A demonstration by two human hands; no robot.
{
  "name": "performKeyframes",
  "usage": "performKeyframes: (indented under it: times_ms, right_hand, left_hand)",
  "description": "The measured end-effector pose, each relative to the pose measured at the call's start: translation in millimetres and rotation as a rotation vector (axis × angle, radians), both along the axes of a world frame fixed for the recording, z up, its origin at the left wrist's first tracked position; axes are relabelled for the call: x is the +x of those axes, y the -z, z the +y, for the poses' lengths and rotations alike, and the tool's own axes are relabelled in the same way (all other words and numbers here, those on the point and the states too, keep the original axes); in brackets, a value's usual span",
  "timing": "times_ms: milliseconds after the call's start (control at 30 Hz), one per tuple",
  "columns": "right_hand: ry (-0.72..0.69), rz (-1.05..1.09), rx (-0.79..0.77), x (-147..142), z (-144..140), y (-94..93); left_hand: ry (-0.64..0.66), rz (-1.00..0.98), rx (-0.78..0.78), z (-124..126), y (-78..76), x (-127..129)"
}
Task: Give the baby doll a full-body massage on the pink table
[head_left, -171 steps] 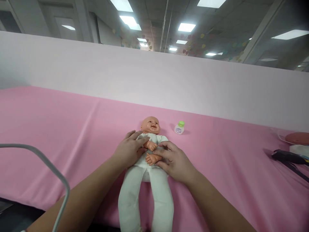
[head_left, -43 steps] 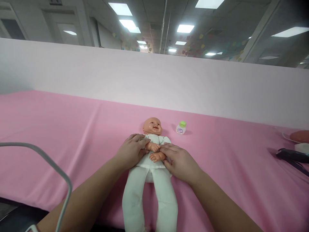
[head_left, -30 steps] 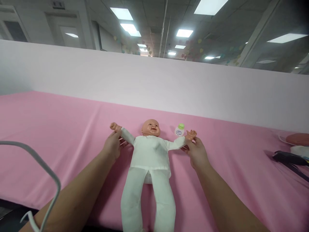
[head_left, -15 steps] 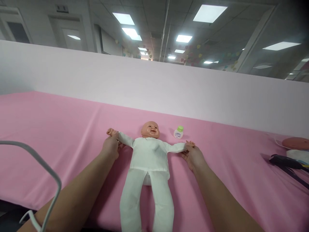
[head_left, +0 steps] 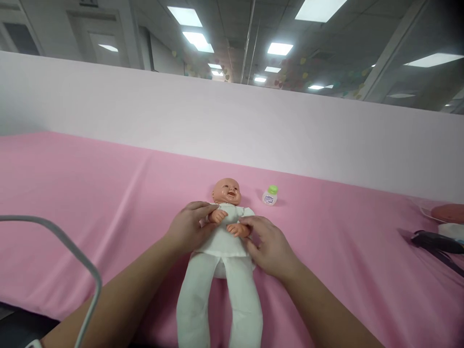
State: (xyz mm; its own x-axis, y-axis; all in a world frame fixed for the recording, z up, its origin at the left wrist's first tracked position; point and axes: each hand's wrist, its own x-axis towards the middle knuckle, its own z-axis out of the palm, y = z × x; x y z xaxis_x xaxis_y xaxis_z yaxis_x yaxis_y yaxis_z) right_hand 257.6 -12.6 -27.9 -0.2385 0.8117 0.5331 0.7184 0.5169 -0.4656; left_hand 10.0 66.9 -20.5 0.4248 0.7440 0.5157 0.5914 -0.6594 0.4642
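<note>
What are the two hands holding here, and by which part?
Left hand and right hand each grip an arm of the white-clothed plastic baby doll, folding both arms onto its chest.

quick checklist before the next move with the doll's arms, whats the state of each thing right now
1. Doll flat on its back on the pink cloth: ok.
2. Left hand holding one doll arm over the chest: ok.
3. Right hand holding the other doll arm: ok.
4. Small bottle upright, apart from the doll: ok.
5. Firmness of either grip: cannot tell.
</note>
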Motion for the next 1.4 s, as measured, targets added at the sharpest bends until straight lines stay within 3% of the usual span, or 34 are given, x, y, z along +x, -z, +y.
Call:
performKeyframes:
  times_ms: [100, 267, 467, 567, 733, 833, 933, 1067, 1167, 1300, 1400]
  right_hand:
    - [-0.103, -0.146, 0.001, -6, -2, -2.9]
    - [-0.124, -0.208, 0.002, -9, 0, -1.4]
    - [-0.096, -0.114, -0.004, -9, -1, -5.4]
    - [0.021, 0.151, -0.060, 1, 2, -1.6]
    - [0.304, 0.799, -0.119, 37, 25, 13.8]
    - [0.444, 1.062, -0.223, 58, 39, 21.5]
    - [0.512, 1.206, -0.340, 72, 46, 28.3]
    - [0.466, 1.313, -0.552, 82, 49, 37.2]
    - [0.462, 1.359, -0.601, 87, 49, 40.7]
    - [0.443, 1.268, -0.472, 77, 46, 36.5]
    - [0.477, 1.009, -0.264, 57, 38, 26.5]
  left_hand:
    - [0.073, 0.129, 0.088, -1, -0.4, 2]
    - [0.166, 0.235, 0.081, -1, -4.2, 3]
    - [0.144, -0.030, -0.091, -2, -3.1, 3]
    - [0.040, -0.255, -0.253, 3, -1.0, -1]
    - [-0.079, -0.867, -0.559, 33, 9.1, -16]
    - [-0.296, -1.103, -0.790, 54, 15.9, -24]
    - [-0.483, -1.210, -0.918, 66, 19.1, -28]
    - [-0.471, -1.238, -0.948, 70, 19.0, -30]
    - [-0.470, -1.237, -0.952, 70, 20.0, -31]
    - [-0.483, -1.227, -0.896, 67, 21.2, -29]
    - [-0.388, -1.138, -0.720, 51, 16.4, -20]
